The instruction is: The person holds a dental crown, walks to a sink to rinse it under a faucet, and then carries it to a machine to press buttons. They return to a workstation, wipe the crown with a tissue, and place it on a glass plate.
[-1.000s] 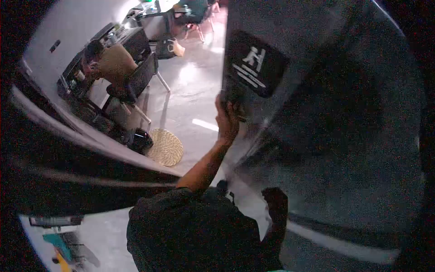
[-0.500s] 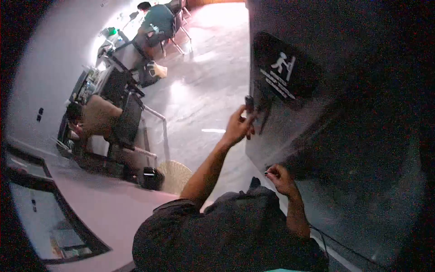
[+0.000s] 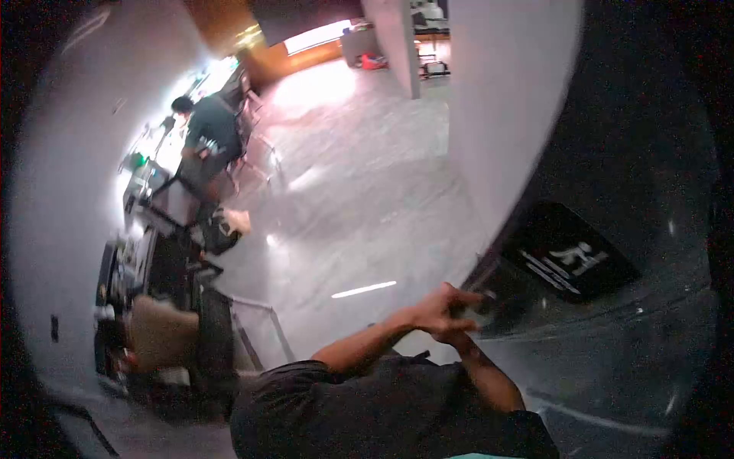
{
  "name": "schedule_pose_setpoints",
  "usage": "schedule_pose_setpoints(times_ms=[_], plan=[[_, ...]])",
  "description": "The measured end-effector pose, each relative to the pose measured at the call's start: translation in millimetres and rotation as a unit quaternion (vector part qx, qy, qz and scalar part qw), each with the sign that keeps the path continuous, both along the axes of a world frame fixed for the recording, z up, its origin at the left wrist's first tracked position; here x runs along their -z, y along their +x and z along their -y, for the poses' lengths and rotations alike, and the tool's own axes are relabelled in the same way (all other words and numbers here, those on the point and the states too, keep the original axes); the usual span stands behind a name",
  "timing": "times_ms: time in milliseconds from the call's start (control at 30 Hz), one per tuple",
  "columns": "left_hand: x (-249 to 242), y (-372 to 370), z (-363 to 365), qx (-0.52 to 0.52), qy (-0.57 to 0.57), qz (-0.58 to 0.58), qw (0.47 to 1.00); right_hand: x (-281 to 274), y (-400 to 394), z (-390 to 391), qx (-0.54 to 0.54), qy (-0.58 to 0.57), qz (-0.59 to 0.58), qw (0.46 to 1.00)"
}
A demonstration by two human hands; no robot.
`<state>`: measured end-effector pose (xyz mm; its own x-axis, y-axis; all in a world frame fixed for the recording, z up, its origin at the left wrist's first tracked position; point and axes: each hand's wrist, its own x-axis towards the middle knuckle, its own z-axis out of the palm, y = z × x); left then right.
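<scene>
My left hand (image 3: 440, 312) reaches across in front of my body, its fingers curled around a small dark thing that is too blurred to name. Part of that dark thing (image 3: 486, 301) sticks out to the right of the fingers, close to the dark glass panel. My right hand (image 3: 457, 336) is just below and mostly covered by the left one, so its fingers are hidden. A black sign (image 3: 577, 256) with a white pushing figure is on the dark glass panel (image 3: 619, 344), to the right of both hands.
On the left, a person in dark clothing (image 3: 214, 126) sits at a brightly lit desk. Nearer are a tan chair back (image 3: 162, 334) and a dark bag (image 3: 222, 229). A pale wall (image 3: 505, 99) rises beyond the glass. Grey floor (image 3: 359, 199) stretches ahead.
The view has turned, bringing the pale wall and far room into sight. My left hand now appears lower, over my right hand; the sign appears lower and farther right.
</scene>
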<state>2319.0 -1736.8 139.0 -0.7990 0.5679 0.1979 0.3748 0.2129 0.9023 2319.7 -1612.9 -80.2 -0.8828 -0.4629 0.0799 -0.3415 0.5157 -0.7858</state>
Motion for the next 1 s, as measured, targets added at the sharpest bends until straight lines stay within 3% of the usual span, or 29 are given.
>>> schedule_pose_setpoints(times_ms=[67, 100, 200, 300, 367, 400, 600, 667, 833, 900, 967, 1000], plan=[[-19, 0, 20, 0.126, -0.048, 0.014, 0.991, 13, -1, 42, 0.140, -0.016, -0.039, 0.989], [-28, 7, 26, 0.154, -0.164, -0.082, 0.971, 18, 0, 60, 0.208, -0.020, -0.055, 0.976], [-23, 12, 52, 0.320, -0.093, -0.042, 0.942, 29, 8, 92, 0.339, 0.039, -0.088, 0.936], [2, 26, 88, 0.388, -0.003, -0.057, 0.920, 27, 32, 86, 0.362, 0.192, -0.099, 0.907], [1, 20, 115, 0.422, 0.019, 0.002, 0.907, 41, 60, 81, 0.421, 0.156, 0.031, 0.893], [-2, 11, 131, 0.407, -0.005, 0.014, 0.913, 67, 78, 73, 0.450, 0.160, 0.070, 0.876], [43, -17, 192, 0.315, -0.172, 0.074, 0.930, 41, 170, 83, 0.564, 0.099, 0.142, 0.808], [35, -26, 202, 0.319, -0.190, 0.086, 0.925, 50, 198, 83, 0.592, 0.108, 0.135, 0.787], [46, -29, 189, 0.332, -0.142, 0.108, 0.926, 108, 273, 67, 0.598, 0.273, 0.072, 0.750], [31, -25, 181, 0.317, -0.122, 0.108, 0.934, 115, 300, 55, 0.575, 0.351, 0.117, 0.729], [13, -23, 177, 0.302, -0.131, 0.115, 0.937, 82, 312, 46, 0.521, 0.394, 0.241, 0.718], [25, -22, 179, 0.295, -0.118, 0.128, 0.939, 72, 313, 50, 0.559, 0.403, 0.245, 0.682]])
